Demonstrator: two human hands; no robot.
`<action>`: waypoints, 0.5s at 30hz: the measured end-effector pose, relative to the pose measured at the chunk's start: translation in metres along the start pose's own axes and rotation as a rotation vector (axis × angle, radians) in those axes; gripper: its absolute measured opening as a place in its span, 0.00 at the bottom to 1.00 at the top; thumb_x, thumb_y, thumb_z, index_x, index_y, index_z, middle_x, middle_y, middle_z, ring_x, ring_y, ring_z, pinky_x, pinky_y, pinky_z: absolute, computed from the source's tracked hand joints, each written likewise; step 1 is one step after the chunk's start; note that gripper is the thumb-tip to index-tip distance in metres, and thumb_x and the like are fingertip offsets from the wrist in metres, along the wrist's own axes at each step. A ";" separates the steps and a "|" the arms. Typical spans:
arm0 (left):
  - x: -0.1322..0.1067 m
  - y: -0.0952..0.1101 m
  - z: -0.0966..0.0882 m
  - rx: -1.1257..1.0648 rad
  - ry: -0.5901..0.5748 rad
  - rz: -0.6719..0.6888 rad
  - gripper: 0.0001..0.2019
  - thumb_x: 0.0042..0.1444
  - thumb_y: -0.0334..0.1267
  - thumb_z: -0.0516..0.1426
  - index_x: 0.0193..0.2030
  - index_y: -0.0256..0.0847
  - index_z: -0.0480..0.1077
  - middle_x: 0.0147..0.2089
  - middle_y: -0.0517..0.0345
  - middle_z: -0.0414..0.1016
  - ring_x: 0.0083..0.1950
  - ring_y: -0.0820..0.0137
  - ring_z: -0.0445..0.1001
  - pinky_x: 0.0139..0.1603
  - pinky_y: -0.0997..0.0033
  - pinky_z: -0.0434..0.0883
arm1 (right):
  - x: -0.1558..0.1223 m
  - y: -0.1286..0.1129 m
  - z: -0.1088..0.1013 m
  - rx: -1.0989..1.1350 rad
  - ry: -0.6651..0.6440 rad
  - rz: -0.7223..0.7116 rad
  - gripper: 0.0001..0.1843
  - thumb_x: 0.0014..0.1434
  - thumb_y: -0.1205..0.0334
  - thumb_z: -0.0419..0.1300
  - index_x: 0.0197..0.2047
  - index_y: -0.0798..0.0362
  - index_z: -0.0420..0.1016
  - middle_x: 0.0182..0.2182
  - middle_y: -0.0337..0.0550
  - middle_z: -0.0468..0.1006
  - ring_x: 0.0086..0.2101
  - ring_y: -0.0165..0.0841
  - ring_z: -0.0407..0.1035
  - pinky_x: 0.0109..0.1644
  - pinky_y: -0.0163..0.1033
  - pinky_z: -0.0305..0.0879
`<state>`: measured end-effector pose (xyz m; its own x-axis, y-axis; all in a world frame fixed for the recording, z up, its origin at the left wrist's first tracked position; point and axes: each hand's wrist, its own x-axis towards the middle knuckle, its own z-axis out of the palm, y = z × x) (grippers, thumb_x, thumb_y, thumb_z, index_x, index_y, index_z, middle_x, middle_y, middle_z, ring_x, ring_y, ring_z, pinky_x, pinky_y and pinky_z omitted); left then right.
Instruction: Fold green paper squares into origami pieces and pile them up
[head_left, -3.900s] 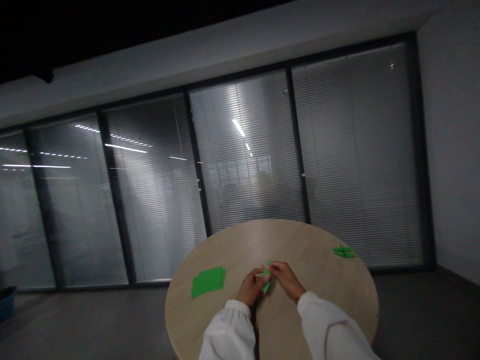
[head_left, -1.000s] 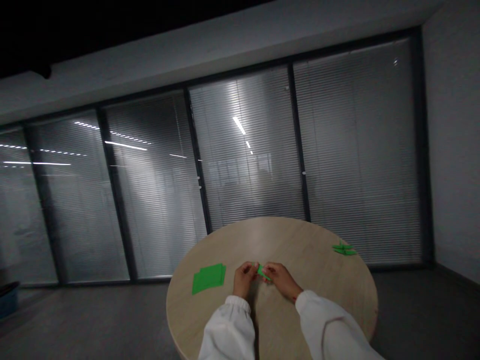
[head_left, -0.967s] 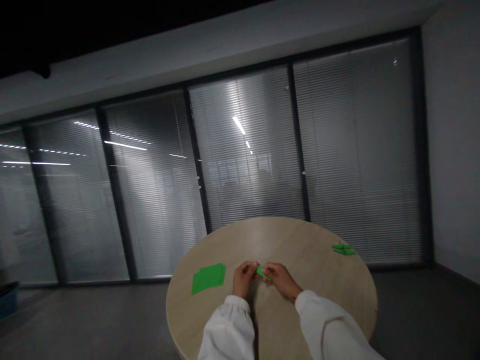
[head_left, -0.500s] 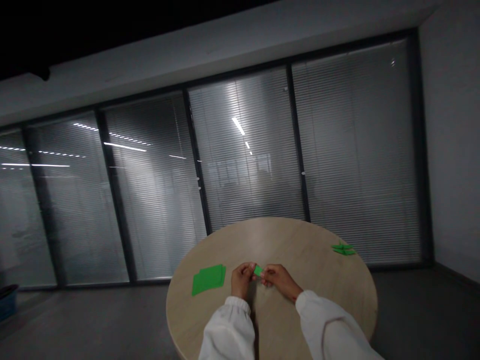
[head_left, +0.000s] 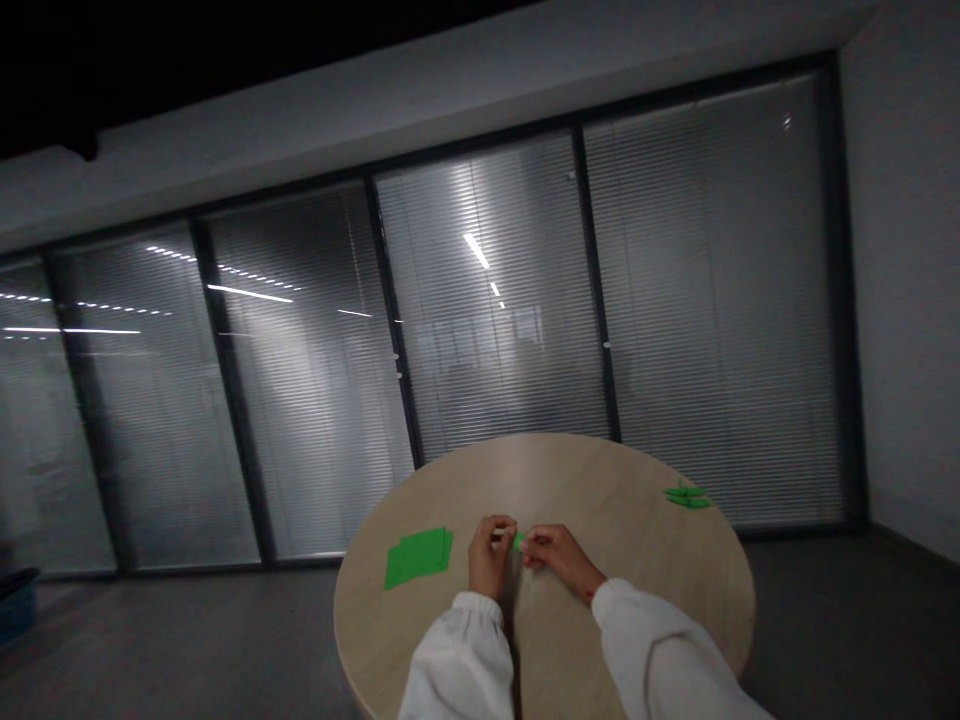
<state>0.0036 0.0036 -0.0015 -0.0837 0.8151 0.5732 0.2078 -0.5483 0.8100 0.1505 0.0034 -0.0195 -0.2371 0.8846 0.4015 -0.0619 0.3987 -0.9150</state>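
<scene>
Site: a wall of glazed panels with slatted blinds (head_left: pixel 487 300) stands behind a round, pale wood-grain counter (head_left: pixel 592 475); the grey floor (head_left: pixel 187 640) surrounds it. A white left sleeve (head_left: pixel 459 645) and a white right sleeve (head_left: pixel 667 650) enter from the lower edge, both gathered at the cuff.

On the counter, a stack of flat green paper sheets (head_left: pixel 418 558) lies left of the hands, well apart from a folded green paper figure (head_left: pixel 687 496) near the far right edge.

The left hand (head_left: pixel 491 555) is curled narrow and upright beside the work; whether it bears on the paper cannot be confirmed. The right hand (head_left: pixel 559 558) is narrowed to a pinch on a small green paper piece (head_left: pixel 518 541), held above the counter between the hands.

Risk: the piece is small and thinly gripped. A slackened pinch could drop it, while opposing pull from both hands could crease or tear it.

Orientation: only a short tip shows, pointing up and away from the person. The fingers hide the rest, so its long axis cannot be determined.
</scene>
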 end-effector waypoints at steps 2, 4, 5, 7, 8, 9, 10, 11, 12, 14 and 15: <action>-0.002 0.003 0.001 0.007 -0.078 -0.001 0.10 0.49 0.44 0.59 0.32 0.41 0.76 0.35 0.51 0.79 0.40 0.62 0.75 0.45 0.66 0.69 | 0.002 0.002 -0.001 0.014 0.047 0.012 0.22 0.47 0.42 0.63 0.25 0.55 0.74 0.20 0.39 0.75 0.22 0.29 0.65 0.30 0.34 0.59; -0.003 0.005 0.003 0.012 -0.135 -0.015 0.13 0.52 0.44 0.57 0.37 0.41 0.78 0.40 0.50 0.80 0.45 0.60 0.75 0.51 0.64 0.67 | 0.002 0.003 -0.002 0.037 0.092 0.025 0.23 0.47 0.41 0.62 0.25 0.55 0.73 0.21 0.39 0.75 0.21 0.28 0.64 0.28 0.34 0.58; -0.004 0.006 0.004 0.015 -0.164 -0.026 0.14 0.53 0.45 0.56 0.39 0.41 0.78 0.42 0.49 0.80 0.47 0.59 0.75 0.53 0.63 0.67 | 0.002 0.003 -0.003 0.049 0.108 0.033 0.23 0.47 0.41 0.62 0.25 0.55 0.73 0.21 0.39 0.75 0.21 0.28 0.64 0.28 0.34 0.58; -0.005 0.006 0.006 0.017 -0.223 -0.048 0.15 0.54 0.46 0.56 0.40 0.40 0.79 0.45 0.49 0.80 0.49 0.58 0.75 0.55 0.62 0.66 | 0.001 0.002 -0.004 0.073 0.125 0.047 0.23 0.47 0.40 0.62 0.26 0.55 0.73 0.22 0.39 0.75 0.22 0.28 0.65 0.27 0.34 0.58; -0.005 0.005 0.006 0.013 -0.247 -0.058 0.16 0.53 0.46 0.56 0.41 0.40 0.79 0.45 0.49 0.80 0.49 0.58 0.75 0.56 0.61 0.66 | 0.000 0.002 -0.004 0.085 0.129 0.053 0.23 0.47 0.40 0.62 0.27 0.55 0.74 0.22 0.39 0.75 0.22 0.28 0.65 0.27 0.34 0.58; -0.005 0.004 0.006 0.006 -0.260 -0.066 0.16 0.52 0.46 0.57 0.41 0.40 0.79 0.45 0.49 0.80 0.49 0.57 0.75 0.56 0.61 0.66 | 0.000 0.001 -0.004 0.098 0.131 0.059 0.23 0.47 0.40 0.61 0.27 0.55 0.74 0.23 0.39 0.75 0.23 0.29 0.66 0.28 0.34 0.59; -0.004 0.003 0.005 -0.003 -0.263 -0.072 0.16 0.51 0.46 0.58 0.41 0.40 0.79 0.45 0.49 0.80 0.49 0.57 0.75 0.56 0.60 0.66 | 0.000 0.001 -0.004 0.109 0.127 0.065 0.23 0.47 0.41 0.61 0.27 0.55 0.73 0.23 0.40 0.75 0.24 0.29 0.67 0.28 0.34 0.59; -0.004 0.001 0.005 -0.012 -0.258 -0.078 0.16 0.50 0.45 0.59 0.42 0.40 0.79 0.45 0.49 0.80 0.49 0.57 0.75 0.56 0.60 0.66 | -0.001 0.001 -0.004 0.121 0.119 0.069 0.23 0.47 0.41 0.61 0.28 0.55 0.73 0.24 0.40 0.75 0.25 0.30 0.67 0.29 0.34 0.59; -0.004 0.000 0.004 -0.019 -0.252 -0.085 0.16 0.48 0.45 0.60 0.42 0.40 0.79 0.45 0.49 0.80 0.49 0.57 0.75 0.56 0.60 0.66 | -0.001 0.001 -0.004 0.130 0.109 0.073 0.22 0.47 0.42 0.61 0.28 0.55 0.73 0.25 0.40 0.76 0.26 0.30 0.68 0.29 0.34 0.60; -0.003 -0.002 0.004 -0.029 -0.242 -0.098 0.16 0.47 0.43 0.61 0.41 0.40 0.79 0.44 0.48 0.80 0.49 0.57 0.75 0.56 0.60 0.67 | 0.000 0.002 -0.004 0.136 0.092 0.078 0.21 0.47 0.43 0.61 0.28 0.55 0.73 0.25 0.41 0.76 0.27 0.31 0.69 0.30 0.34 0.60; -0.002 -0.002 0.003 -0.034 -0.242 -0.100 0.16 0.47 0.43 0.61 0.41 0.39 0.79 0.44 0.48 0.80 0.49 0.57 0.75 0.56 0.60 0.67 | 0.000 0.002 -0.004 0.136 0.087 0.081 0.21 0.47 0.43 0.61 0.28 0.55 0.73 0.25 0.41 0.76 0.27 0.31 0.69 0.30 0.34 0.60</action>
<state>0.0068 0.0032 -0.0048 0.1345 0.8844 0.4469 0.1772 -0.4652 0.8673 0.1541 0.0051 -0.0209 -0.1620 0.9324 0.3231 -0.1782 0.2944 -0.9389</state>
